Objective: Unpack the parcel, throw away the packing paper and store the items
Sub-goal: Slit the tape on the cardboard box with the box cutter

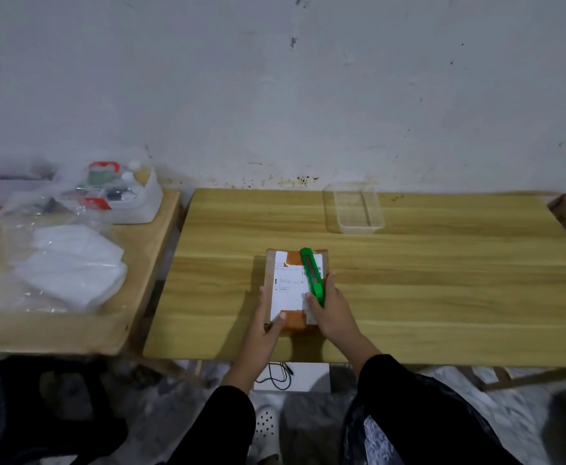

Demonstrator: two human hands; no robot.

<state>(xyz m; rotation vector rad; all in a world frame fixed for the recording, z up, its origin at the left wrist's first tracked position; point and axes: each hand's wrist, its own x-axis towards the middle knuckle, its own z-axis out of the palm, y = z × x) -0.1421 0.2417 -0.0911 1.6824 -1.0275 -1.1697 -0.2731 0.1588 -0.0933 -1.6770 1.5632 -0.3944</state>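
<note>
A small brown cardboard parcel (pixel 290 286) with a white shipping label and orange tape lies flat near the front edge of the middle wooden table (pixel 442 280). My left hand (pixel 268 325) grips the parcel's near left corner, thumb on top. My right hand (pixel 333 308) holds a green utility knife (pixel 312 275) that lies lengthways over the parcel's right side. Whether the blade is out is not visible.
An empty clear plastic tray (pixel 355 208) stands at the back of the middle table. The left table (pixel 73 323) carries clear bags of white packing material (pixel 70 266) and a white bin (pixel 130 196) of small items. A black bag (pixel 375 437) hangs by my right arm.
</note>
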